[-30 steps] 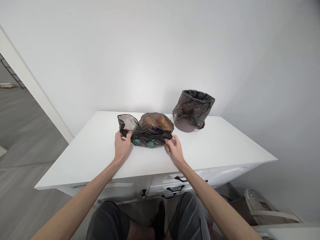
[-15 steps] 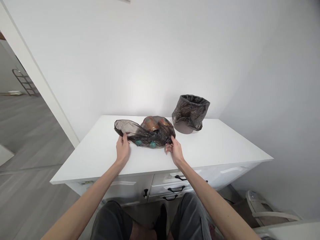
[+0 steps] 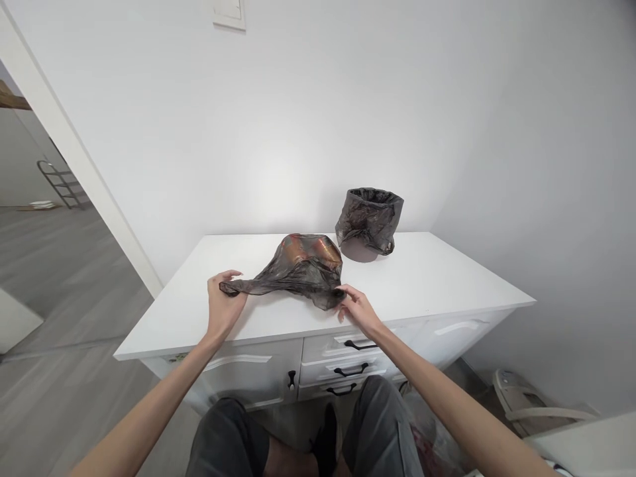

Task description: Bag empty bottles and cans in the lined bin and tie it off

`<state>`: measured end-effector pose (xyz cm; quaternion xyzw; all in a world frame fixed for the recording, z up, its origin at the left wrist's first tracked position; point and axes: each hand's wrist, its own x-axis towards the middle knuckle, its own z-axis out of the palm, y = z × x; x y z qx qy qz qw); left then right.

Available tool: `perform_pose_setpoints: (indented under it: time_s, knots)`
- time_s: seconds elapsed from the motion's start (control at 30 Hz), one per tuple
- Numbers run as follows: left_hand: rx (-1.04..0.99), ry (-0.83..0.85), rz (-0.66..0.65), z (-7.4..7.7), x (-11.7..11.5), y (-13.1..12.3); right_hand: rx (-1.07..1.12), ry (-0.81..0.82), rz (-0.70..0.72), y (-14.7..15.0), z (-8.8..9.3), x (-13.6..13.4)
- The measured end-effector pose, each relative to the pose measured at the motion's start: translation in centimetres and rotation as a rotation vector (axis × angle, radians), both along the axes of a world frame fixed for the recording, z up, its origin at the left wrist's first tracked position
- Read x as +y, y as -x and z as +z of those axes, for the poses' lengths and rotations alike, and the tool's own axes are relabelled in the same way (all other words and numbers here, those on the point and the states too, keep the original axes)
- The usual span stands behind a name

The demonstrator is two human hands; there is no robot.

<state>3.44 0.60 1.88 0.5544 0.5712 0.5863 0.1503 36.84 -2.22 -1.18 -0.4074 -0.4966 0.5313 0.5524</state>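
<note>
A thin black plastic bag lies on the white cabinet top in front of me. Orange-red rounded items, perhaps cans, show through its film; their exact kind is blurred by the plastic. The bag's narrow left end is gathered in my left hand, with thumb and fingers around it. My right hand pinches the lower right corner between thumb and fingertips. Between my hands the film is drawn out, with folds along the front.
Behind and to the right stands a small bin lined with a black bag. The white cabinet has dark drawer handles along its front. A wall rises directly behind it. A doorway opens at left, and a light-coloured appliance sits low at right.
My left hand has moved left and down, pulling the bag's loose loop into a narrow tail. My right hand has shifted slightly right and down with its corner. Green items at the front no longer show.
</note>
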Motion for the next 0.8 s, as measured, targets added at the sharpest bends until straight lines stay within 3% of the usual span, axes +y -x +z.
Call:
perform_pose_setpoints:
  time_s: [0.1,0.27,0.4,0.47,0.57,0.67,0.73,0.8]
  knots:
    - [0.159,-0.032,-0.038,2.6,-0.4,-0.6,-0.147,-0.036,0.05,-2.0,-0.1,-0.3]
    - [0.179,-0.022,-0.084,7.3,0.3,-2.2,-0.433,-0.197,0.046,-4.6,0.3,-0.5]
    - [0.216,-0.005,-0.043,10.8,0.5,-3.7,-0.766,-0.411,-0.221,-4.6,2.4,-2.3]
    - [0.264,-0.116,0.015,11.7,-0.3,-5.0,-0.851,-0.56,-0.317,-3.1,3.8,-3.9]
    - [0.425,-0.502,0.079,11.4,-2.6,-7.3,-0.97,-0.805,-0.097,0.5,5.3,-6.2]
    - [0.71,-0.898,-0.075,9.5,-5.1,-8.9,-1.096,-0.956,0.16,4.1,5.5,-7.3]
    - [0.922,-0.914,-0.256,7.9,-6.1,-9.1,-1.15,-0.956,0.178,5.4,5.0,-7.1]
    - [1.066,-0.695,-0.38,6.3,-6.2,-8.9,-1.166,-0.905,0.105,5.7,4.3,-6.3]
